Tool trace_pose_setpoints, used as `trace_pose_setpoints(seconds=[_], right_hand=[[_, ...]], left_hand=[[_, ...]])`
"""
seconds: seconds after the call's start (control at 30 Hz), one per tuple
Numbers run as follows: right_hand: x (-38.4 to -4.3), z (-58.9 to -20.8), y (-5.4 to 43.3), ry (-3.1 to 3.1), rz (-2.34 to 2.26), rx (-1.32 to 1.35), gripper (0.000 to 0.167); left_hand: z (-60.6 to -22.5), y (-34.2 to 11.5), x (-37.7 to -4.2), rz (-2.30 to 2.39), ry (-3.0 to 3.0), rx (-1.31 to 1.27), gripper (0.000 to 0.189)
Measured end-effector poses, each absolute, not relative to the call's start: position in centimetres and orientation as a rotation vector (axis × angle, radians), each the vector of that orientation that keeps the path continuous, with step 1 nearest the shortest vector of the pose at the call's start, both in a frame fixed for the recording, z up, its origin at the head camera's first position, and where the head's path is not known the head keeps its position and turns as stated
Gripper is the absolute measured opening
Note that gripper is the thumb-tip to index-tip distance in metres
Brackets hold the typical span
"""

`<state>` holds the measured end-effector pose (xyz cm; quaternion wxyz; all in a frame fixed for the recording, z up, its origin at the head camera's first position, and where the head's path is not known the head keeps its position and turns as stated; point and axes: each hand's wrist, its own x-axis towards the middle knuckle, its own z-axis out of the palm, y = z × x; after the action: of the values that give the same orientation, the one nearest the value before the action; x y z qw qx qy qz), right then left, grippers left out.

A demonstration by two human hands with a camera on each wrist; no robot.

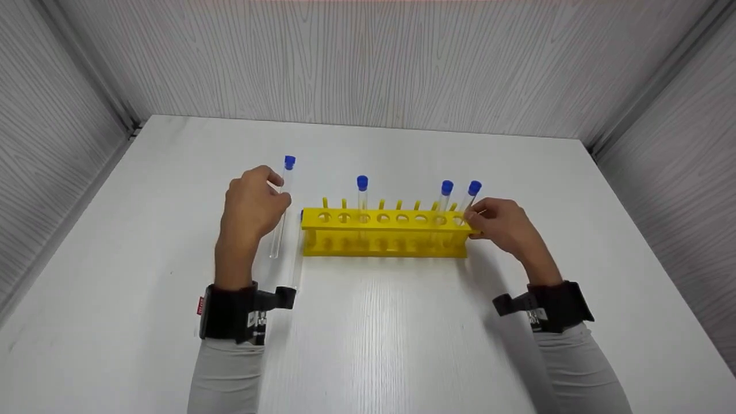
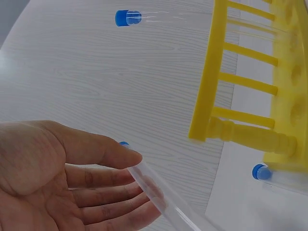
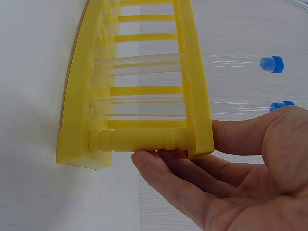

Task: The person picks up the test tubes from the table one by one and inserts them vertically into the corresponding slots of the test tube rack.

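Note:
My left hand (image 1: 253,201) holds a clear test tube (image 1: 278,236) with a blue cap between thumb and fingers, left of the yellow test tube rack (image 1: 379,252). In the left wrist view this held tube (image 2: 180,211) slants away past the fingertips. My right hand (image 1: 506,224) grips the rack's right end, thumb on the upper plate and fingers beneath it. Three blue-capped tubes stand in the rack: one test tube (image 1: 362,195) left of the middle, and two more, a test tube (image 1: 445,198) and an end test tube (image 1: 468,198), at the right.
Close along the rack's left end lies another capped test tube (image 1: 298,259), partly behind the left wrist camera. Several rack holes have no tube. The white table (image 1: 368,345) is bounded by grey wood-grain panels (image 1: 368,63) at the back and sides.

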<state>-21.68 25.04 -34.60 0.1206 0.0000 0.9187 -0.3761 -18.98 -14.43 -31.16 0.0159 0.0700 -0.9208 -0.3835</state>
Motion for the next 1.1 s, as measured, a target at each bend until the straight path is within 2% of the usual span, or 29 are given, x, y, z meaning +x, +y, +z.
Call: trace_pose_setpoints(seconds=[1.1], right_hand=[[-21.7,-34.8,25.1,2.685,-1.114,-0.028,0.036]], left_hand=[[-30.1,-13.3,-18.3,-1.237,-2.803,0.125,0.035]])
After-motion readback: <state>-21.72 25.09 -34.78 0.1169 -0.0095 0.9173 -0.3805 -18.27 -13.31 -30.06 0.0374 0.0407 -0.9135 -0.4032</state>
